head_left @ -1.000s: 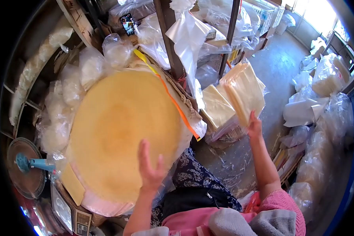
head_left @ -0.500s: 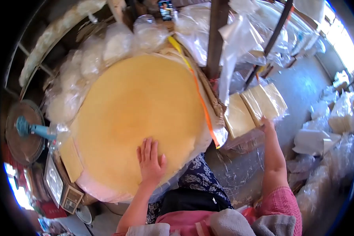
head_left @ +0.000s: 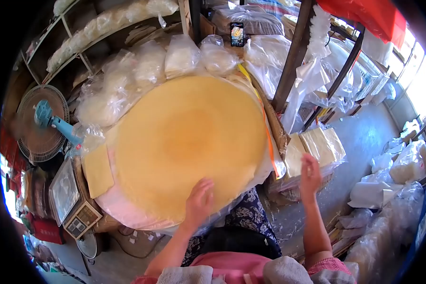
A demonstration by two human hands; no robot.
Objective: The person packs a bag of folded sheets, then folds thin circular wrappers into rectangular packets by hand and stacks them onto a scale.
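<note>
Head view: left hand (head_left: 199, 204) at the near edge of a round yellow sheet (head_left: 184, 142), right hand (head_left: 311, 177) by plastic-wrapped sheets (head_left: 321, 143), both loosely unclenched.

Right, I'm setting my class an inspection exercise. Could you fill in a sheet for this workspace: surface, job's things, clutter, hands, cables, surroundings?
Surface: large round yellow disc, pinkish sheeting showing at its near-left edge.
Job's things: plastic-wrapped stacks of pale sheets, right of the disc.
Clutter: filled clear plastic bags along the far edge; smartphone beyond, screen lit.
Hands: left hand at the disc's near edge, right hand before the stacks; nothing seen in either; contact unclear.
Cables: dark cord on the floor.
Surroundings: blue-handled fan left; bright windows right.
</note>
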